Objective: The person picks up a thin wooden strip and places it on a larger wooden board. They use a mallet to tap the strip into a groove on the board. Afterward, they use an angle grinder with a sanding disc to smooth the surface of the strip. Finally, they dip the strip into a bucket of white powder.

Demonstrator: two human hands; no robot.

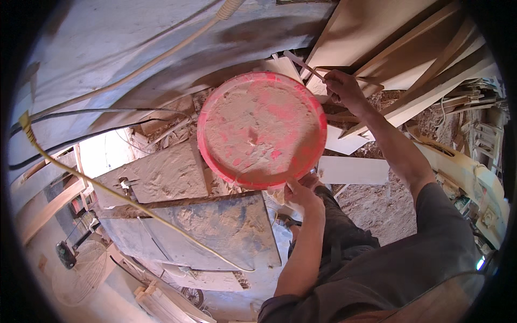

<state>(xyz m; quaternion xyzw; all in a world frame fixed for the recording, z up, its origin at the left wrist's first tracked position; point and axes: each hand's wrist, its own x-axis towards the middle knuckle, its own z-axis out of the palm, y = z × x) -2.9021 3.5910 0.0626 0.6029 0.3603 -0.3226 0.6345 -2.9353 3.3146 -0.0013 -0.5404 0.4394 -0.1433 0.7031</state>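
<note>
A round red basin [262, 130], caked with sawdust, fills the middle of the frame, tipped so its broad dusty face is toward the camera. The left hand [301, 194] clutches its lower rim, just below centre, fingers curled over the edge. The right hand [344, 89], upper right of centre and just beside the basin's upper right rim, is closed around a thin wood strip [304, 65] that slants up and left past the rim.

Behind that hand, pale boards [388, 48] lean in a stack across the upper right. Offcuts [353, 169] lie on the dusty floor right of the basin. Lower left of the basin stands a sawdust-covered machine table [215, 231]. A yellow cord [124, 199] runs from the left edge down across the table. Black cables [81, 132] sweep across the left, under a cream hose [161, 56] at upper left. A fan [81, 277] sits at lower left.
</note>
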